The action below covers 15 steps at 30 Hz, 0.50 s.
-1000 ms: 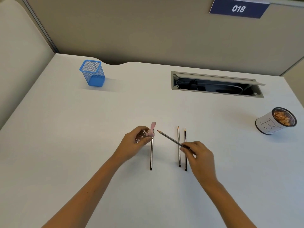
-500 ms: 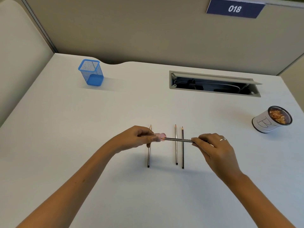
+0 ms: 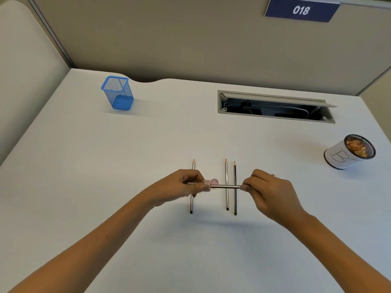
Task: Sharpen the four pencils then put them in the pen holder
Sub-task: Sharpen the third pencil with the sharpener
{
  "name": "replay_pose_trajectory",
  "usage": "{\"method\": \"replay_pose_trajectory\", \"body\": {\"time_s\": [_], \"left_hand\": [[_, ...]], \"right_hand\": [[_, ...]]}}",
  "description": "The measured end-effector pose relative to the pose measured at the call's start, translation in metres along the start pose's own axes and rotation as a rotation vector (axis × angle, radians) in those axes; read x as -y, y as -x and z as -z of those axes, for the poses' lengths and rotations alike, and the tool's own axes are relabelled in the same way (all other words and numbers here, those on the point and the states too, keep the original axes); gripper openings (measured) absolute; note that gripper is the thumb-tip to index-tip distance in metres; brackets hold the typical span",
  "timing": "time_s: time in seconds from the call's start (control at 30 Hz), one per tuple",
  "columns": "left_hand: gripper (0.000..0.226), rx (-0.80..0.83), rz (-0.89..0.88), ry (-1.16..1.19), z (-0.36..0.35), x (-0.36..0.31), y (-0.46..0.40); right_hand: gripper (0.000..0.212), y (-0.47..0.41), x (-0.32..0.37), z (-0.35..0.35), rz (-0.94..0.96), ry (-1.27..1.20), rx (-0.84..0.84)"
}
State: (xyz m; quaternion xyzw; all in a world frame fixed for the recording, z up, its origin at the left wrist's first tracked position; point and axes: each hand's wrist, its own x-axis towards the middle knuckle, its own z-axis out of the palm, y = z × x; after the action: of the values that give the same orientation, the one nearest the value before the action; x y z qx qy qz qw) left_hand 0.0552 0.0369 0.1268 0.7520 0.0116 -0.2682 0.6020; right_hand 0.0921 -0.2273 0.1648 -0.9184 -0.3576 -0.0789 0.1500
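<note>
My left hand pinches a small pink sharpener above the white desk. My right hand grips the back end of a pencil, held level, with its tip inside the sharpener. Three more pencils lie on the desk below, tips pointing away from me: one partly under my left hand, two side by side under the held pencil. The blue mesh pen holder stands upright at the far left and looks empty.
A white cup marked with a letter, holding pencil shavings, stands at the right edge. An open cable slot is cut into the desk at the back. Partition walls close off the far and left sides.
My right hand swung the pencil from a diagonal to level and pushed its tip into the sharpener; both hands came closer together over the lying pencils.
</note>
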Motion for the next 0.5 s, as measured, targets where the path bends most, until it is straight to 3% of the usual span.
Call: {"method": "replay_pose_trajectory", "body": {"time_s": [0.07, 0.13, 0.2, 0.27, 0.37, 0.43, 0.5], "left_hand": [[0.011, -0.179, -0.129, -0.083, -0.012, 0.005, 0.001], [0.017, -0.301, -0.283, -0.175, -0.023, 0.010, 0.002], [0.019, -0.341, -0.350, -0.223, -0.026, 0.013, 0.003], [0.008, -0.301, -0.298, -0.212, -0.021, 0.013, 0.003], [0.035, -0.042, -0.099, 0.016, -0.005, 0.006, 0.004], [0.046, 0.164, 0.020, 0.198, 0.002, -0.001, 0.004], [0.046, 0.242, 0.098, 0.279, 0.003, -0.005, 0.002]], "right_hand": [[0.022, -0.008, -0.001, 0.001, -0.164, -0.053, 0.199], [0.026, -0.016, -0.007, 0.003, -0.302, -0.185, 0.395], [0.024, -0.021, -0.011, 0.005, -0.353, -0.342, 0.483], [0.009, -0.022, -0.015, 0.010, -0.337, -0.488, 0.510], [0.009, -0.024, -0.016, 0.016, -0.103, -0.376, 0.422], [0.006, -0.025, -0.015, 0.015, 0.120, -0.157, 0.236], [0.010, -0.023, -0.014, 0.013, 0.217, -0.013, 0.079]]}}
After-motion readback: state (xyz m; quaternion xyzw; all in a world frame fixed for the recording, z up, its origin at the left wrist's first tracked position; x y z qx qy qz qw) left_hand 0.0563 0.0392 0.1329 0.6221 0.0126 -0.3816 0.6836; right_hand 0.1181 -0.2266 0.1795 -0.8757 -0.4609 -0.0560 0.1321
